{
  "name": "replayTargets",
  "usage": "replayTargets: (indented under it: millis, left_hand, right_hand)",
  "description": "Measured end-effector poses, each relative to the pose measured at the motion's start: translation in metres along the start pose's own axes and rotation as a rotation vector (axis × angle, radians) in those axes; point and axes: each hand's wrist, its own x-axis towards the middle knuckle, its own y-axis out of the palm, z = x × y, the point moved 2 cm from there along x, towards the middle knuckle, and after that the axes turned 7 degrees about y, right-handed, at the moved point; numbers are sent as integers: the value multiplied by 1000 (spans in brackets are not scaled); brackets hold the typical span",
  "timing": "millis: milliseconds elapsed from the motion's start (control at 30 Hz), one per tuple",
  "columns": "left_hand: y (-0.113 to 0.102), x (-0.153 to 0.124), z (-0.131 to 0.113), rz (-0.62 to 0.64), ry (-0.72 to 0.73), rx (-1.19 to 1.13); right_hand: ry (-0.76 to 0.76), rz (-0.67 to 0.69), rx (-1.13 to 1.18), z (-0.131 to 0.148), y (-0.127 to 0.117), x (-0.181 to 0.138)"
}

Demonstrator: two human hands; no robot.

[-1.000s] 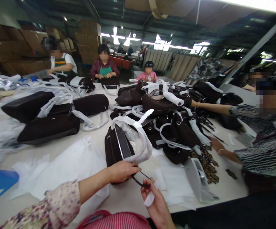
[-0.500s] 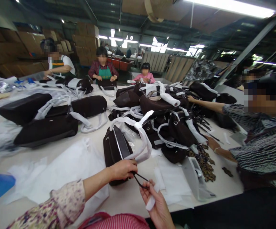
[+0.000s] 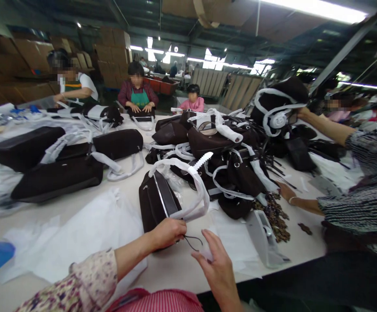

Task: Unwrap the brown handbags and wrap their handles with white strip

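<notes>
In front of me a dark brown handbag point(image 3: 155, 203) stands on the table, its handles point(image 3: 196, 199) wrapped in white padding. My left hand point(image 3: 170, 230) is at the bag's near end, its fingers pinched on a thin black cord point(image 3: 193, 239). The cord's loop sticks out to the right. Just beyond the loop is my right hand point(image 3: 217, 264), thumb and forefinger spread apart and off the cord. A small white slip point(image 3: 208, 253) shows in its palm; the other fingers are mostly hidden. A white serrated strip point(image 3: 203, 161) stands up from the handles.
Several dark bags point(image 3: 58, 175) lie to the left, with a bigger heap point(image 3: 214, 141) beyond. White sheets point(image 3: 87, 234) and a grey holder point(image 3: 264, 240) lie nearby. On the right a co-worker's arm point(image 3: 325, 125) lifts a bag point(image 3: 279, 104); their other hand point(image 3: 286, 193) is near small brown pieces point(image 3: 277, 221).
My right hand has let go of the cord loop and spread its thumb and forefinger. The loop has narrowed. On the right, the co-worker has raised a bag off the heap.
</notes>
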Motion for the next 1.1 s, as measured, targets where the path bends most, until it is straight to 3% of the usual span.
replayTargets:
  millis: [133,300,500,600,800,1100]
  left_hand:
    - [-3,0,0,15,4,9]
    - [-2,1,-2,30,-33,12]
    - [5,8,-23,6,-15,-132]
    - [9,8,-29,-42,11,-227]
    - [18,1,-29,-86,31,-127]
    - [25,-1,-38,-159,6,13]
  right_hand:
    - [-52,139,-140,-5,14,8]
    - [-152,164,-194,-16,15,6]
    - [-148,204,-190,-4,9,2]
    - [-76,234,-159,0,7,-1]
    - [288,152,-105,-20,-8,-11]
    - [302,141,-169,-35,-13,-27]
